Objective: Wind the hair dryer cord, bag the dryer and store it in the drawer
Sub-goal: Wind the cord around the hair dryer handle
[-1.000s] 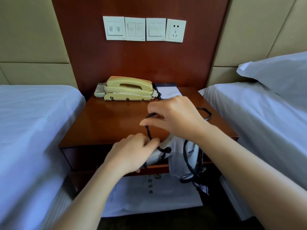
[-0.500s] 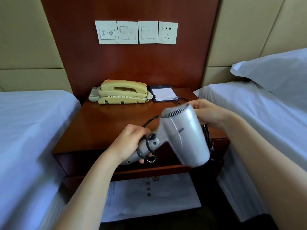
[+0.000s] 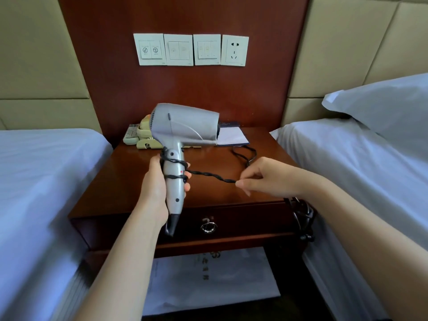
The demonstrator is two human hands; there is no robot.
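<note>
Our left hand [image 3: 155,188] grips the hair dryer [image 3: 185,129] upright above the nightstand [image 3: 126,179]; at its three o'clock our right hand [image 3: 262,179] pinches the cord [image 3: 212,176] taut; we want steady tension, each turn snug beside the last.

We see a nightstand [image 3: 266,188] between one bed on the left [image 3: 46,181] and one bed on the right [image 3: 347,170], where a pillow [image 3: 382,107] lies. At its far edge are a remote [image 3: 130,135], then a telephone [image 3: 144,133], and a notepad [image 3: 232,135] further right. The drawer [image 3: 243,223] is in its near front, and a bag [image 3: 208,279] lies below. Above the nightstand our left hand [image 3: 155,188] holds the hair dryer [image 3: 183,128], in front of the telephone. The cord [image 3: 213,177] runs right to our right hand [image 3: 266,177].
</note>
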